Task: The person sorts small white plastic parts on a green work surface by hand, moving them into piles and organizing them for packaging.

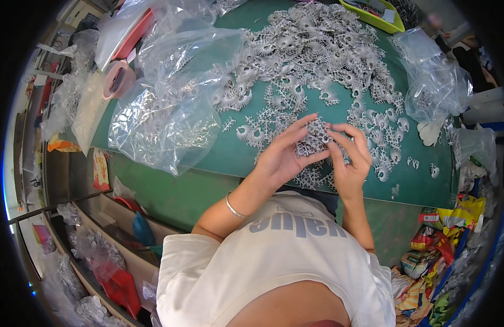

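Observation:
A small stack of grey branched plastic pieces [313, 137] is held up between both hands, over the near edge of the green table. My left hand [283, 150] is closed round its left side, thumb below and fingers behind. On the right, the fingertips of my right hand [351, 158] pinch the same stack. Beyond my hands a large heap of loose grey pieces [317, 43] covers the table's far middle. Many look like fans or rings with spikes. Smaller scattered pieces [257, 133] lie close to my left hand, and others [380, 131] lie right of my right hand.
A clear plastic bag with grey pieces [165, 125] lies on the table's left, near a pink tape roll [119, 79]. Another clear bag [432, 76] and a yellow-green tray [375, 19] are at the right and far right. Drawers [113, 226] flank me left; colourful packets [432, 240] pile up right.

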The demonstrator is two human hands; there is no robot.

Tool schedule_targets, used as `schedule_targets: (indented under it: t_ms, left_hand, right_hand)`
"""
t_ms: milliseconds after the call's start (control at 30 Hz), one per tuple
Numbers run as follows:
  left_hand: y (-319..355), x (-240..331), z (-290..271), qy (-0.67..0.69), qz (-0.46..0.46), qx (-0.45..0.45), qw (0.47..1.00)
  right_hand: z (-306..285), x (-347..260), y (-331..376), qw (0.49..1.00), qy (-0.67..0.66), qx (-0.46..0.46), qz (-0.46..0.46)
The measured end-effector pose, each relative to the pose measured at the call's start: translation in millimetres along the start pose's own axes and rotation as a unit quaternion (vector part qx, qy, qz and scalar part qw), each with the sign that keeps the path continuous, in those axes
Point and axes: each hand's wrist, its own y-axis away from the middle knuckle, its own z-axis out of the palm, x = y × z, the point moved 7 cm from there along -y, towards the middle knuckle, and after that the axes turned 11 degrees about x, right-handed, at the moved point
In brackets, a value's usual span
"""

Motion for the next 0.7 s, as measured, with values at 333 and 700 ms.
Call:
schedule_targets:
  t_ms: [333, 700]
  left_hand:
    - [1.3, 1.0, 1.1, 0.024, 0.027, 0.026, 0.999]
    - [7.2, 4.6, 6.1, 0.053, 0.06, -0.003, 0.997]
  right_hand:
    - [0.3, -17.0, 7.7, 0.994, 0.022, -0.009, -0.11]
    - [0.0, -34.4, 16.8, 0.974, 0.01, -0.046, -0.224]
